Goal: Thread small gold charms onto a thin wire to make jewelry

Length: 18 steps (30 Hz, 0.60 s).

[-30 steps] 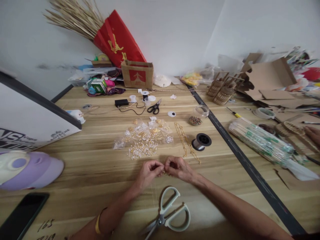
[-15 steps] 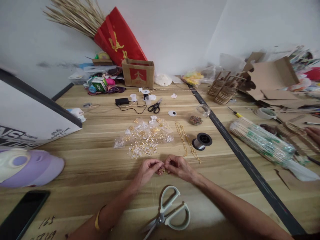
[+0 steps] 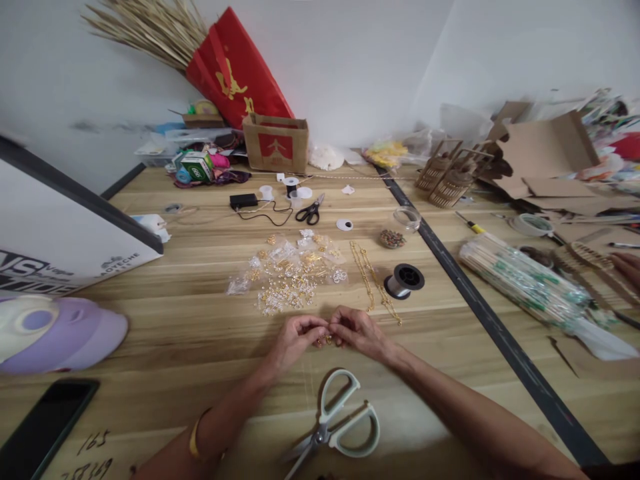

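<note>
Around the small gold-toned piece [image 3: 326, 340] — clear-and-gold beads [image 3: 287, 291] at eleven o'clock, a red bag [image 3: 255, 80] with gold lettering beyond; gold chain [image 3: 373, 280] and black spool [image 3: 411, 274] at two; pale grey-green scissors handles [image 3: 325, 415] at six; purple-and-cream object [image 3: 97, 330] at nine — brown-streaked tan tabletop [image 3: 195, 360].

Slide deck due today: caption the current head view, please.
Both hands, fingertips together, hold small gold-coloured pieces between scattered tiny parts and pale-handled scissors.

Gold piece [image 3: 325, 340]: partly hidden between left hand [image 3: 296, 340] and right hand [image 3: 361, 335] (too small to make out its form).
Phone [image 3: 47, 423]: cropped, left edge.
Co-worker's hand [image 3: 628, 268]: cropped, right edge.
</note>
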### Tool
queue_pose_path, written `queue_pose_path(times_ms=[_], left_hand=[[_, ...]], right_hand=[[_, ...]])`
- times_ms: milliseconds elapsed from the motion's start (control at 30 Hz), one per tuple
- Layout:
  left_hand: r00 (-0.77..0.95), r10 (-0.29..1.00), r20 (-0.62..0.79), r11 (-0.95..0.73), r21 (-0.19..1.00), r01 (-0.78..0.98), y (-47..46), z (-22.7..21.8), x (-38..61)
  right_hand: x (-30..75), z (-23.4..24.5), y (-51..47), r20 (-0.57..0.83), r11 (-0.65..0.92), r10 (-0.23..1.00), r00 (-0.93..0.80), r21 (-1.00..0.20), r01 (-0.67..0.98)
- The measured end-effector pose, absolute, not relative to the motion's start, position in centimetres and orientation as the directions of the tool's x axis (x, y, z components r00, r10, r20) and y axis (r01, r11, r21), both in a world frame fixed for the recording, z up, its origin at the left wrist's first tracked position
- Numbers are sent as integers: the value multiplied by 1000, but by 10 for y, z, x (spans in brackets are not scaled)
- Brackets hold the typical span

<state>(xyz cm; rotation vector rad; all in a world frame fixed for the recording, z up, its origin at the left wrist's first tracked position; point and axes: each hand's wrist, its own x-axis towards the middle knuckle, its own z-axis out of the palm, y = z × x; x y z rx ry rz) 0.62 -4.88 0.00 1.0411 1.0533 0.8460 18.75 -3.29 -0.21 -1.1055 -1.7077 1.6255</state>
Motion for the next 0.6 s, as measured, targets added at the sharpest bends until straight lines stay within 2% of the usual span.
queue_pose_path(times_ms=[400,600], left_hand=[[269,924,-270,292,955,-46,-50,1,7],[263,924,-276,291,956,-21,-50,3,6]], right_hand=[[190,7,-31,-165,-55,802,-574,-978,203],[203,17,-23,-188,87,737,-649,-926,367]])
